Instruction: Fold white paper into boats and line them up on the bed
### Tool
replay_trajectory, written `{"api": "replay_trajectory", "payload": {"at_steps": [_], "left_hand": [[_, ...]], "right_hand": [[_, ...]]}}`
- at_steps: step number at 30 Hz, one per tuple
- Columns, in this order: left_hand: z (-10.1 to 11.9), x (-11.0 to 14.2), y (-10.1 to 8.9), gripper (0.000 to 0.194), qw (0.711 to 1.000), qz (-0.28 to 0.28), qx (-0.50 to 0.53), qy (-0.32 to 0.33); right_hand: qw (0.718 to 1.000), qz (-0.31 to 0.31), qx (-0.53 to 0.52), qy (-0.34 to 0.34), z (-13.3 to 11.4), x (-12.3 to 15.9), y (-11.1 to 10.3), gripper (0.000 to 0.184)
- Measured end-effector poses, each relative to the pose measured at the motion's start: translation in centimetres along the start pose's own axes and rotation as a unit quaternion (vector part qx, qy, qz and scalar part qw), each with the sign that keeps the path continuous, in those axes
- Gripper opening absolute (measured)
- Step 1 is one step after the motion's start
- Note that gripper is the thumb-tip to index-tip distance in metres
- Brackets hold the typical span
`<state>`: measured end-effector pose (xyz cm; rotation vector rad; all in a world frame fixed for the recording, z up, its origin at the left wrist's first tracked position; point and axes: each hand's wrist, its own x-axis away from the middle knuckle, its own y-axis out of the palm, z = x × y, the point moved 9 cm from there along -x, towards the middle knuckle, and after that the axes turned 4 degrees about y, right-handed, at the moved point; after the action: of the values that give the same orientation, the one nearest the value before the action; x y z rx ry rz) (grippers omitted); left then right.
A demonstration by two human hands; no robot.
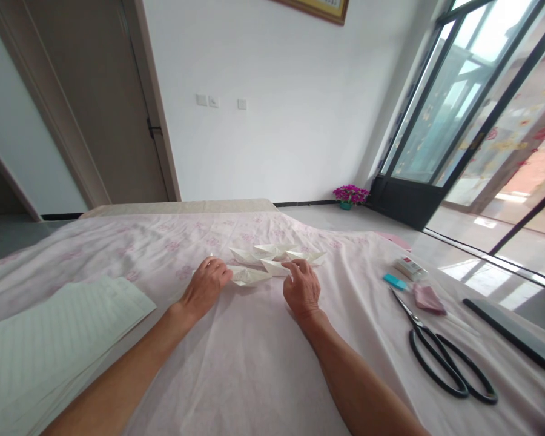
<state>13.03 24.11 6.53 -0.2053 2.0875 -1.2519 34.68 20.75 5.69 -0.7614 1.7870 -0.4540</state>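
Observation:
Several folded paper boats, pale and faintly lined, stand close together on the pink cloth in the middle. My left hand [209, 283] is closed around the left end of the nearest paper boat [249, 277]; a small white tip shows behind its knuckles. My right hand [303, 286] has thumb and index finger bent at the right end of another paper boat [274, 267], pinching its edge. Just beyond the hands lie more boats, among them a back paper boat [272, 248] and a right-hand paper boat [315, 258]. My fingers partly cover the boats they touch.
A stack of lined paper [68, 321] lies at the left. On the right are black-handled scissors [424, 336], a blue eraser [395, 281], a small white box [410, 267], a folded pink cloth [429, 299] and a dark flat object [513, 333]. The floral bedspread [236, 363] is wrinkled.

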Motion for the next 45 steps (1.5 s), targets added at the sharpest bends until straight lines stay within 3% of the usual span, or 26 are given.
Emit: {"api": "replay_trajectory", "payload": {"at_steps": [8,16,31,38,45], "left_hand": [[-1.2,-0.7,0.7,0.024,1.0,-0.003,-0.005,-0.008],[-1.5,-1.0,1.5,0.02,1.0,0.0,-0.009,-0.008],[-1.1,-1.1,0.7,0.016,0.998,0.021,0.058,-0.003],[0.9,-0.9,-2.0,0.012,0.999,0.012,0.02,-0.043],[4.5,-0.2,-4.2,0.012,0.994,-0.016,0.033,-0.106]], "right_hand": [[1.0,-0.022,0.001,0.008,0.2,0.1,0.7,0.041],[0.999,-0.031,-0.007,0.01,0.2,0.1,0.8,0.039],[0.999,-0.031,-0.03,-0.01,-0.4,0.1,0.7,0.041],[0.981,-0.09,-0.152,-0.079,-4.5,1.3,0.5,0.044],[0.952,-0.157,-0.179,-0.192,-9.1,3.7,1.1,0.038]]}}
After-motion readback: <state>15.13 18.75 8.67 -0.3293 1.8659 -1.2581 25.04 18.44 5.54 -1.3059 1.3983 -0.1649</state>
